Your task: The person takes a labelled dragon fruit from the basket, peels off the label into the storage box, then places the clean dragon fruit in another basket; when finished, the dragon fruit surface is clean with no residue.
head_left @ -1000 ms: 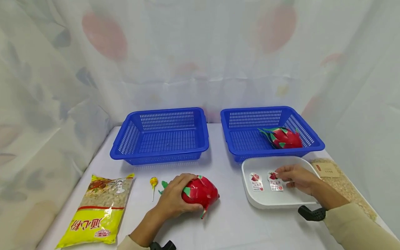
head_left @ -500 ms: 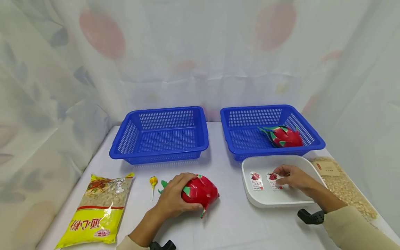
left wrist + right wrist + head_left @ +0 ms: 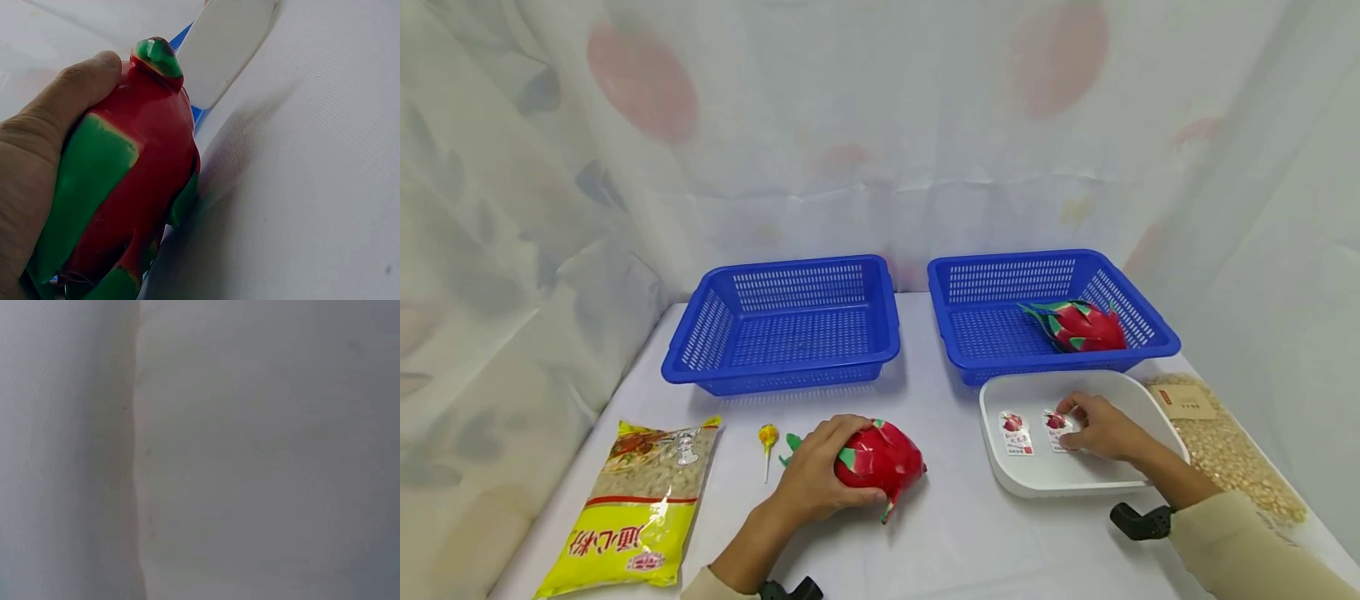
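My left hand [image 3: 823, 475] grips a glossy red artificial dragon fruit [image 3: 883, 460] with green scales on the white table. In the left wrist view, the thumb lies along the side of the dragon fruit [image 3: 134, 181]. At the right, my right hand [image 3: 1105, 429] reaches into a shallow white tray [image 3: 1022, 483], fingers bent. Its thumb and forefinger touch the right part of a dragon fruit sticker [image 3: 1057, 423]; whether they pinch it I cannot tell. Left of that lies a second sticker [image 3: 1016, 433]. The right wrist view shows only a blurred pale surface, without the hand.
Two blue baskets stand behind: the left basket [image 3: 805, 367] and the right basket [image 3: 1000, 364], which holds another dragon fruit [image 3: 1086, 325]. A yellow pasta bag [image 3: 632, 508] and a lollipop [image 3: 767, 442] lie left. A clear bag of beige grains [image 3: 1232, 454] lies beside the tray.
My right thumb has moved left onto the sticker, which tilted and shifted slightly. My left hand and its dragon fruit have stayed still.
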